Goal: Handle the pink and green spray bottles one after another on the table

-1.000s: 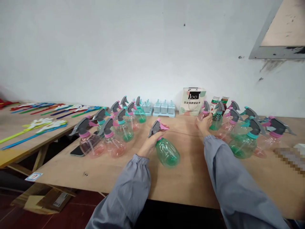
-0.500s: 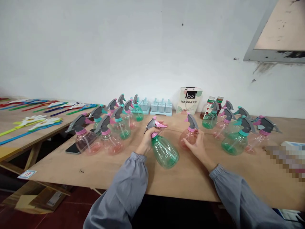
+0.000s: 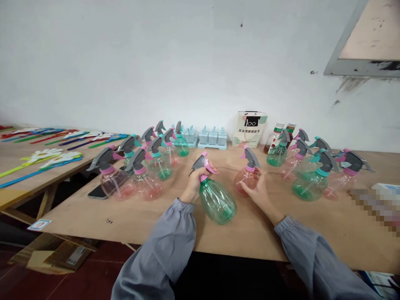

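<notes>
My left hand (image 3: 194,183) is closed around the neck and trigger of a green spray bottle (image 3: 218,201), which has a grey and pink head and leans with its base toward the lower right. To its right, my right hand (image 3: 258,187) grips the side of a pink spray bottle (image 3: 244,180) with a grey and pink head, standing upright on the table. Its fingers behind the bottle are partly hidden. More pink spray bottles (image 3: 146,186) and green ones stand in a group on the left. Another group, with a green spray bottle (image 3: 309,185) in front, is on the right.
Light blue popsicle moulds (image 3: 212,141) and a printed paper bag (image 3: 249,130) stand by the wall, near two labelled bottles (image 3: 275,137). A phone (image 3: 97,192) lies behind the left group. Hand-shaped colourful items (image 3: 59,160) cover the left table.
The base of the green spray bottle in my left hand has dipped slightly. My right hand keeps its hold on the pink one. The view has shifted a little.
</notes>
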`<state>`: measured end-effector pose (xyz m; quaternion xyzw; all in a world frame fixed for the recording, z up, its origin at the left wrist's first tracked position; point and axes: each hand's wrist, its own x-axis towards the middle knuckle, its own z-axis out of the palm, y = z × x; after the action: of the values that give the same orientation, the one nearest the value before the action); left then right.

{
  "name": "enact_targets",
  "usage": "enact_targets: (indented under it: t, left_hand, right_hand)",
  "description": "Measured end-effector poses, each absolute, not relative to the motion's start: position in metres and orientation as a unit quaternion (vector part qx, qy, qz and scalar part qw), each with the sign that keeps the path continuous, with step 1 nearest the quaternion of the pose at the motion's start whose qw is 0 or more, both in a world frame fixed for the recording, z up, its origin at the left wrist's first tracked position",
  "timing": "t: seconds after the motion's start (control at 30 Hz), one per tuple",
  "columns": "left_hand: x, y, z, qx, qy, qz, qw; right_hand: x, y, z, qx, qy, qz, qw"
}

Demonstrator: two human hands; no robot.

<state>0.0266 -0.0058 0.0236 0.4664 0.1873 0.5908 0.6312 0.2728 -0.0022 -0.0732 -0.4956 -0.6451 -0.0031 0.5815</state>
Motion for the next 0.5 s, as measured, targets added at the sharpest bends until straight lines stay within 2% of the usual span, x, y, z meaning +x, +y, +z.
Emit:
enact_targets:
  t: [0.2,0.4,0.5]
  left_hand:
    - [0.0299,-0.013,0.0255,0.499,0.177,0.539,0.654]
    - [0.0271,-0.0041,0.0214,0.462,0.203,0.59,0.631]
    - [0.026,-0.0046,0.0222,0.465,0.198,0.573,0.645]
  right_hand:
    - [0.2732,-0.0034,-0.0725,-0.497,-0.649,0.0,0.576]
    - [0.2747,-0.0022,-0.0725,-0.492,-0.654,-0.009,0.574]
    - [0.275,-0.0017,-0.0729,-0.492,-0.655,-0.004,0.574]
